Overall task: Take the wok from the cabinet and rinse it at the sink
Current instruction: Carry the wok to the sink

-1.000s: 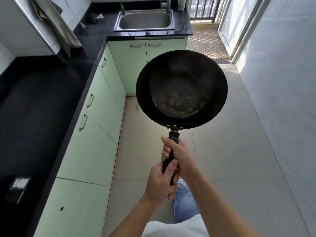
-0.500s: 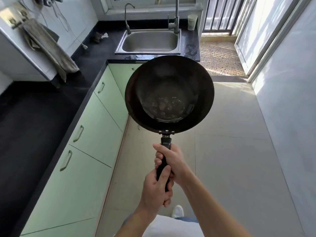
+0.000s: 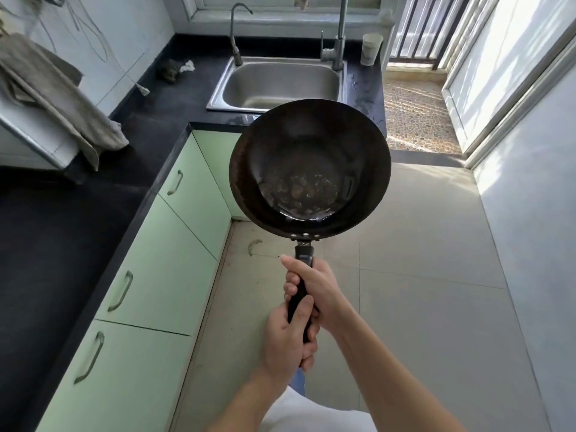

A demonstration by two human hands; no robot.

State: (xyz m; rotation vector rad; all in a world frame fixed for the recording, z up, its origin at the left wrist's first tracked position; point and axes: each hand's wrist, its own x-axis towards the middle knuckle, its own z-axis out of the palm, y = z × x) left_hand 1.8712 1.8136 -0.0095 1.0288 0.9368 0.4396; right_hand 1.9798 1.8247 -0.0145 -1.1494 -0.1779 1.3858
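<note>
The left hand [image 3: 285, 339] is nearest, fingers curled tight round the lower end of the black handle [image 3: 304, 254], thumb laid along it. The right hand [image 3: 316, 291] grasps the same handle just above, on the side toward the sink [image 3: 280, 88], its fingers closed round the grip. The wok [image 3: 308, 169] is held in the air short of the sink, over the floor. Its dark bowl faces up, with pale marks on the bottom, and its far rim overlaps the sink's near right corner in the view. Green cabinets [image 3: 162, 263] run up toward the sink under a black countertop [image 3: 156, 116]. Behind the sink stand a tall tap [image 3: 339, 42] and a thin tap [image 3: 235, 35]. A cup [image 3: 371, 49] stands by its far right corner.
</note>
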